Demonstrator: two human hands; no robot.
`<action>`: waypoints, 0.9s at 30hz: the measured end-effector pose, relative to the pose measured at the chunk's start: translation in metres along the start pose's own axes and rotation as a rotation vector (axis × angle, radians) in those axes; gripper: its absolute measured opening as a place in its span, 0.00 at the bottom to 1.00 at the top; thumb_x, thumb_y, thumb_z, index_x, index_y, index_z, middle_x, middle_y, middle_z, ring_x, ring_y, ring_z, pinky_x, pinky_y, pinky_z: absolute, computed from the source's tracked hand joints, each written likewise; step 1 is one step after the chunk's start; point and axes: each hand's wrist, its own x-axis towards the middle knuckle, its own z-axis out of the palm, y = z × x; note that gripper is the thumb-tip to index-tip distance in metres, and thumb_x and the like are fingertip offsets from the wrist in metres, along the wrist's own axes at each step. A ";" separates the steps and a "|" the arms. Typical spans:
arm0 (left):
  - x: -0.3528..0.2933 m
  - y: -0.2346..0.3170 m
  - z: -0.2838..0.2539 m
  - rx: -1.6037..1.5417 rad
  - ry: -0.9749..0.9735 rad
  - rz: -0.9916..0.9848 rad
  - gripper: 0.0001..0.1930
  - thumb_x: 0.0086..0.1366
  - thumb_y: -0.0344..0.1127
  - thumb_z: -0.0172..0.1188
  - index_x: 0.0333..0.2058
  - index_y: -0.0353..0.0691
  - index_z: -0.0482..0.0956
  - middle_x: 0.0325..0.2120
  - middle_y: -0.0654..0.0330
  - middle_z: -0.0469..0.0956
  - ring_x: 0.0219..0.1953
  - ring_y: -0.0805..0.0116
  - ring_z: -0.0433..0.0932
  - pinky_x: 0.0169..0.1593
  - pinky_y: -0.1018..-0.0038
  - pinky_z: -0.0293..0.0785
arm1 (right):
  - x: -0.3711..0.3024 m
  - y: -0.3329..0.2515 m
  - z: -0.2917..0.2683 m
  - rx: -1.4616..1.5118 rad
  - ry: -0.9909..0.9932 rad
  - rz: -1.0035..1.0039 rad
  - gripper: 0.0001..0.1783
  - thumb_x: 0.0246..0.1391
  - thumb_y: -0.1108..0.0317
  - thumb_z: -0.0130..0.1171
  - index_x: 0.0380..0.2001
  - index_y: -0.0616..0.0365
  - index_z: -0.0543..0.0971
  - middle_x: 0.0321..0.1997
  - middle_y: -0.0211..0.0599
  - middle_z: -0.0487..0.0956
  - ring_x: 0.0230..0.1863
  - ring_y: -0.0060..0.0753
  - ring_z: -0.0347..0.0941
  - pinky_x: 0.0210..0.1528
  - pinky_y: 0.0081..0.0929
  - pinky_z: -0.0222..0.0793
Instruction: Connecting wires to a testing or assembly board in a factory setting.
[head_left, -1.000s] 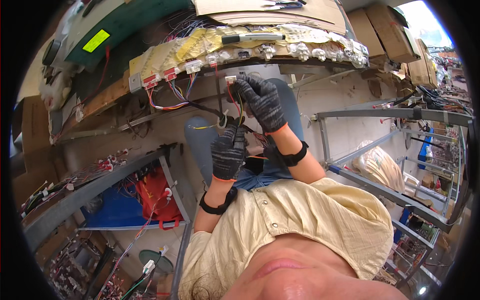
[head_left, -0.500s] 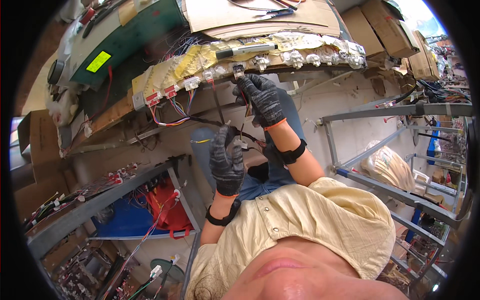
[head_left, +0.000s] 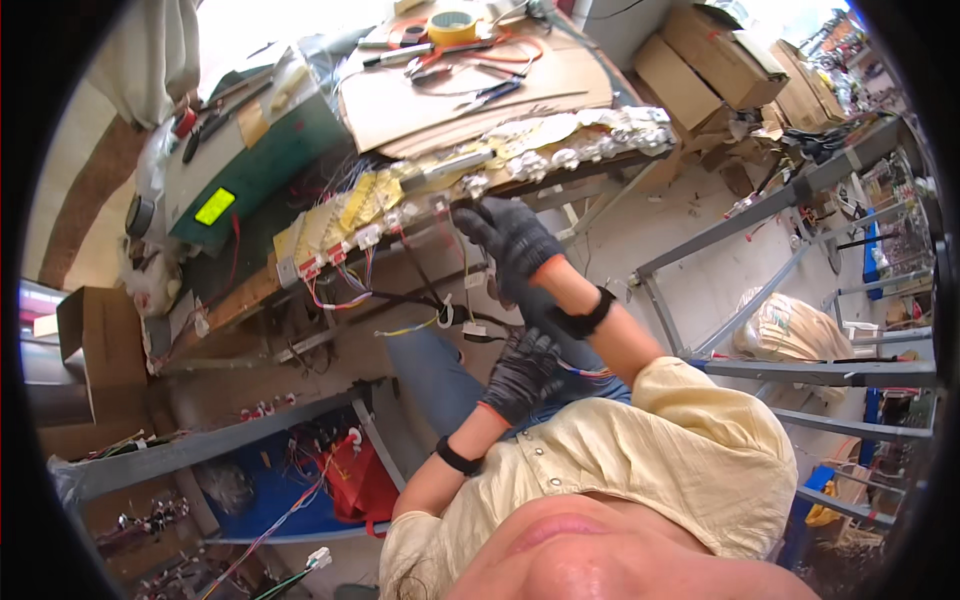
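My left hand (head_left: 522,378), in a dark grey knit glove, is closed round part of a wire harness; colored wires (head_left: 590,372) come out on its right side. My right hand (head_left: 515,245), gloved alike and smeared by motion, is raised just below the front edge of a test board (head_left: 385,215); its fingertips are too blurred to read. White and red connectors (head_left: 310,268) sit plugged along the board's left part, their wires joining a black-wrapped bundle (head_left: 405,298) that runs toward my left hand. A white tag (head_left: 475,329) and a white ring-shaped tie (head_left: 446,311) hang on the bundle.
A marker (head_left: 447,170) lies on the board. Behind it, cardboard sheets (head_left: 380,105) carry pliers (head_left: 492,95) and yellow tape (head_left: 452,27). A green instrument box (head_left: 260,150) with a lit display stands left. Metal racks (head_left: 830,375) flank me; a red bag (head_left: 355,475) sits lower left.
My right hand has drawn back slightly from the connector at the board's edge. My left hand has moved right and down onto the harness. The whole view has shifted, showing more bench top.
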 end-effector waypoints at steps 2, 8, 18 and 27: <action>0.018 0.012 -0.001 0.121 -0.232 -0.050 0.26 0.54 0.47 0.55 0.48 0.39 0.72 0.46 0.48 0.72 0.53 0.49 0.67 0.57 0.54 0.60 | -0.028 -0.026 -0.035 0.244 -0.144 0.222 0.18 0.57 0.55 0.52 0.32 0.61 0.79 0.21 0.39 0.76 0.22 0.27 0.72 0.27 0.29 0.68; 0.066 0.028 -0.006 -0.099 -0.365 -0.121 0.15 0.60 0.46 0.53 0.29 0.40 0.76 0.25 0.50 0.76 0.29 0.53 0.76 0.36 0.61 0.72 | -0.189 -0.037 -0.094 0.472 -1.013 -0.213 0.24 0.51 0.75 0.55 0.54 0.64 0.69 0.52 0.36 0.74 0.52 0.29 0.68 0.59 0.27 0.60; 0.009 0.031 -0.118 -1.156 -0.363 -0.427 0.13 0.64 0.36 0.53 0.45 0.37 0.75 0.42 0.57 0.76 0.44 0.65 0.74 0.49 0.71 0.68 | -0.204 -0.049 -0.118 0.947 -0.101 0.086 0.22 0.58 0.63 0.50 0.55 0.59 0.69 0.47 0.40 0.74 0.45 0.33 0.72 0.50 0.29 0.67; 0.011 -0.015 -0.074 -1.441 -0.262 -1.002 0.11 0.67 0.37 0.50 0.41 0.35 0.74 0.20 0.68 0.69 0.22 0.82 0.69 0.26 0.82 0.66 | -0.204 -0.041 -0.030 0.206 -0.654 -0.011 0.19 0.52 0.65 0.52 0.48 0.59 0.72 0.41 0.49 0.76 0.43 0.45 0.73 0.46 0.33 0.67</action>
